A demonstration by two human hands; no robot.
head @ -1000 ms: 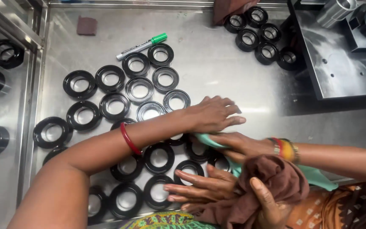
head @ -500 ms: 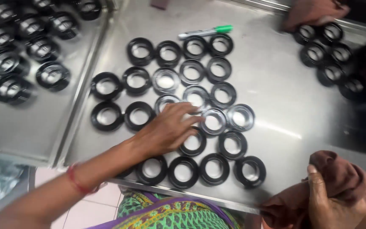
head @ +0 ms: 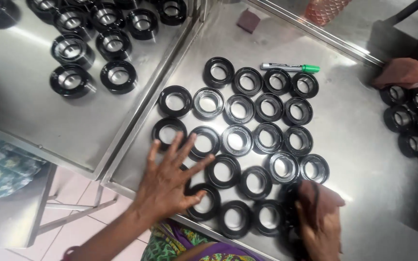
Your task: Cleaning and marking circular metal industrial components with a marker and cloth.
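**Black rings laid out in rows on a steel worktop, both hands at the near edge**

Left hand (head: 170,181) laid flat, fingers (head: 177,145) spread apart, over the near-left rings of the group (head: 247,140); palm down, nothing clamped. Right hand (head: 318,227) at the near right, fingers closed on a brown cloth (head: 318,200) and pressed against the nearest rings there. Black rings arranged in slanting rows across the middle of the worktop (head: 359,130), most touching or just beside their neighbours. Green-capped marker (head: 290,67) lying at the far side, just beyond the last row. Second brown cloth (head: 405,73) at the far right, beside a smaller cluster of rings (head: 414,128). Separate steel tray (head: 20,106) on the left, carrying further rings (head: 93,43).

Step in hand, as judged: wiping the near-right rings with the cloth while the spread left hand steadies the near-left ones. Next move, as judged: light pressure only, with the flat hand kept steady, so that the neighbouring rings are not pushed out of line or over the near edge.
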